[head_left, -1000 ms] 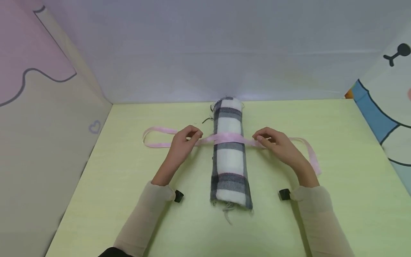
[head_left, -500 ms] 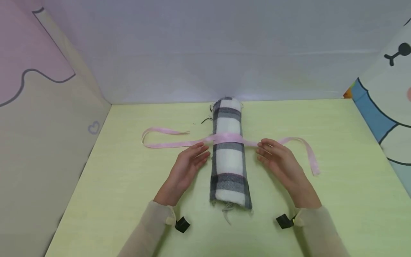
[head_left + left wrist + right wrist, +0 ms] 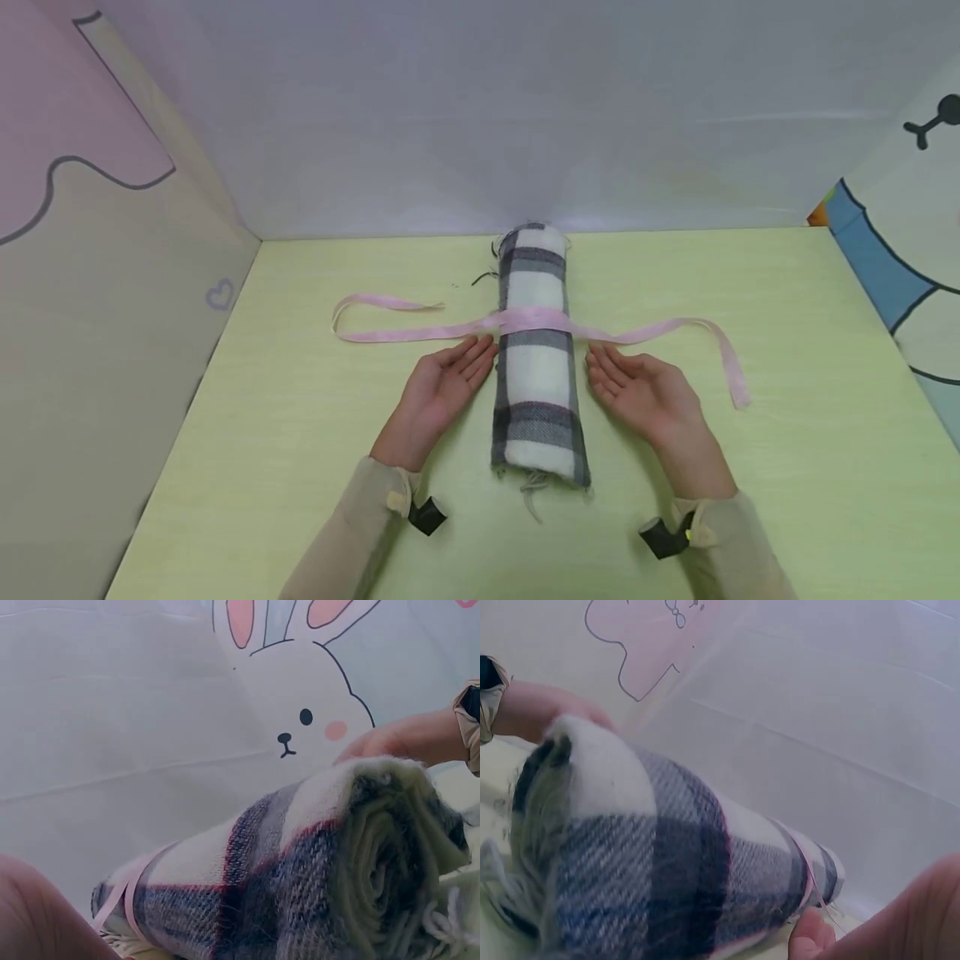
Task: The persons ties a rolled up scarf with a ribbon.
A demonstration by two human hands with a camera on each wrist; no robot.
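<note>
A rolled plaid scarf (image 3: pixel 537 375), white and grey with fringed ends, lies lengthwise on the table. Around its middle passes a pink ribbon (image 3: pixel 534 319), whose two tails trail out to the left and right. My left hand (image 3: pixel 442 387) is beside the roll's left side, palm turned up, fingers extended with the tips at or very near the cloth. On the other side my right hand (image 3: pixel 648 392) mirrors it, palm up, fingertips close to the roll just below the ribbon. Neither hand grips anything. The left wrist view shows the scarf's spiral end (image 3: pixel 382 877) close up.
The pale yellow table (image 3: pixel 285 433) is bounded by a grey-white back wall (image 3: pixel 480 150) and printed side panels. The ribbon's left tail (image 3: pixel 390 336) curls back on itself; the right tail (image 3: pixel 727 367) bends toward the front. A dark thread (image 3: pixel 483 277) lies by the scarf.
Both hands have left the ribbon tails, moved toward the front and in toward the scarf, and turned palms up with fingers straightened. The scarf and ribbon have stayed in place.
</note>
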